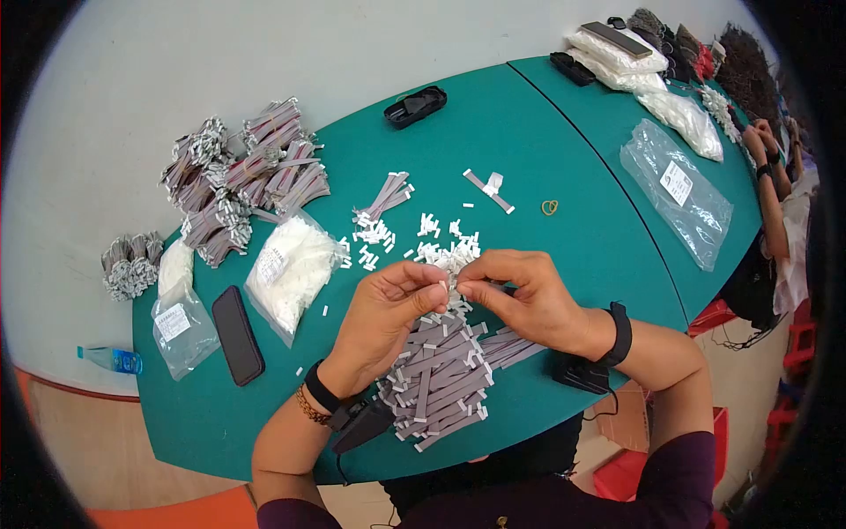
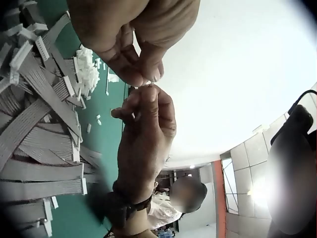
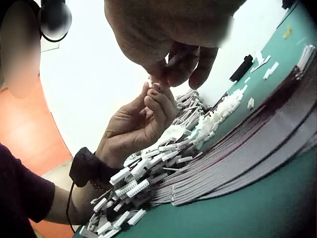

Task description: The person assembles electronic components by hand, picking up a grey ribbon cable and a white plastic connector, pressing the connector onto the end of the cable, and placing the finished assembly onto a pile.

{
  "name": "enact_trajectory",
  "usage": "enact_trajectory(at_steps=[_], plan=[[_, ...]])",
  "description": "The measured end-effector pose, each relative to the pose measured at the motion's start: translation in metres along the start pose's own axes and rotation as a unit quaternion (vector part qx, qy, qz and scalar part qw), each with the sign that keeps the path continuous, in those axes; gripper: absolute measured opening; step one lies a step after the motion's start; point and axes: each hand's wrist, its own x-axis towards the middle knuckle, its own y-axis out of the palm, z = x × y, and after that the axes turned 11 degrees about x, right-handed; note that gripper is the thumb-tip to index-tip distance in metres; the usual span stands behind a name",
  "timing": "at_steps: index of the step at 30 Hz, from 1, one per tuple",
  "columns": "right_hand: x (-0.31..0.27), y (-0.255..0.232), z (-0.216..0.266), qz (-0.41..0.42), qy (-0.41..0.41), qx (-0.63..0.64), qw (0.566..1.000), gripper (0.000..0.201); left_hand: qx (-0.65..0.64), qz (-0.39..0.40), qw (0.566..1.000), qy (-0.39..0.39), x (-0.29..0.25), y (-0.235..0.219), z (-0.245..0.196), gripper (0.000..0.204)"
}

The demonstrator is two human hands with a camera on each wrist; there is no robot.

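My left hand [image 1: 388, 309] and right hand [image 1: 538, 300] meet fingertip to fingertip above the near part of the table. Between them, thumbs and forefingers pinch a small white connector [image 3: 150, 83], mostly hidden by the fingertips. Below lies a heap of grey ribbon cables [image 1: 432, 379] with white plugs on their ends. More flat cables [image 3: 237, 153] stretch out beneath my right hand. Loose white connector housings [image 1: 451, 251] are piled just beyond the fingers.
Bundled cables [image 1: 273, 159] are stacked at the far left, near a bag of white parts [image 1: 291, 269], a phone [image 1: 238, 335] and a bottle [image 1: 110, 360]. A black case [image 1: 414, 107] stands at the back. Rubber bands [image 1: 549, 207] and a plastic bag [image 1: 679, 189] lie rightward; other people sit beyond.
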Motion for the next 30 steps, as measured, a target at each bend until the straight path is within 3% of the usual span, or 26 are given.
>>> enact_trajectory(at_steps=[30], plan=[[0.0009, -0.0007, 0.0021, 0.015, -0.010, -0.034, 0.999, 0.008, 0.012, -0.002, 1.000, -0.016, 0.0002, -0.0003, -0.0027, 0.021]])
